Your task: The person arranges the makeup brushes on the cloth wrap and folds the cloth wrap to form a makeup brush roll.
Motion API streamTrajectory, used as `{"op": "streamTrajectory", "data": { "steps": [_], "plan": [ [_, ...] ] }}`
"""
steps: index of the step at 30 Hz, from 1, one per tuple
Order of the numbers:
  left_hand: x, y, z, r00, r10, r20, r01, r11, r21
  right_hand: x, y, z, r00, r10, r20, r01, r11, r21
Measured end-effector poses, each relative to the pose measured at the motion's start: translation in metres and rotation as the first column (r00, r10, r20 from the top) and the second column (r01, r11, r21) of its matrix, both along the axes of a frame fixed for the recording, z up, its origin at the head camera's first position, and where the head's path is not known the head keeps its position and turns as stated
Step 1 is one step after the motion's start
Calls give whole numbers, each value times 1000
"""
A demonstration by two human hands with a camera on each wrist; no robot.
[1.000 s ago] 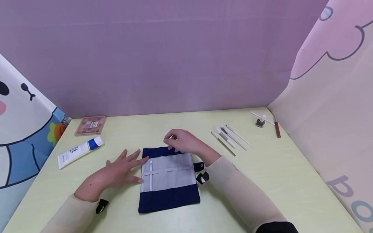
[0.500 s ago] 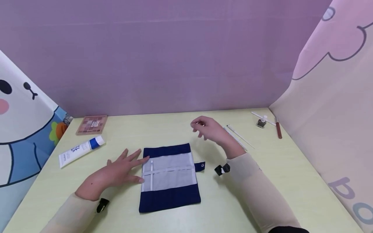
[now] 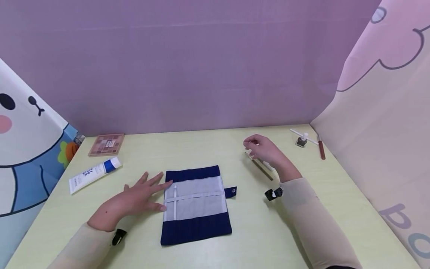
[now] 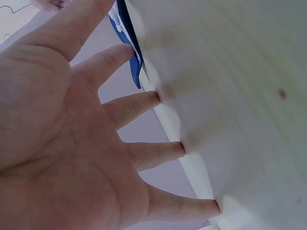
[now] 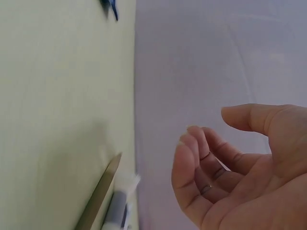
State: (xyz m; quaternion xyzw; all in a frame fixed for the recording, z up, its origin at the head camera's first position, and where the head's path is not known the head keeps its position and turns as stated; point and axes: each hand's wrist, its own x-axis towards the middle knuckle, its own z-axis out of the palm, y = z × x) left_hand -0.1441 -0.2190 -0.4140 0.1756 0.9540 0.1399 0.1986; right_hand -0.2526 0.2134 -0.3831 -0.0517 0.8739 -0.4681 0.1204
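Purple backdrop, pale green worktop (image 3: 208, 149). Left hand (image 3: 134, 201) lies flat, fingers spread, touching the left edge of the brush roll (image 3: 196, 205). Right hand (image 3: 265, 151) hovers loosely curled, holding nothing, over the brushes (image 3: 260, 168). Brushes judged light, stiff, slim; best pinched mid-handle. Right wrist view alone shows the empty palm (image 5: 249, 177) and brush tips (image 5: 115, 201); head view alone shows the layout.
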Motion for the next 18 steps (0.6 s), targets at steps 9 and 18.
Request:
{"op": "streamTrajectory", "data": {
  "steps": [9, 18],
  "plan": [
    [-1, 0, -1, 1000, -9, -11, 9, 1000, -1, -2, 20, -15, 999, 32, 2, -32, 988, 154],
    [-1, 0, -1, 1000, -4, -5, 4, 1000, -6, -3, 27, -23, 998, 62, -5, -58, 960, 274]
  ]
}}
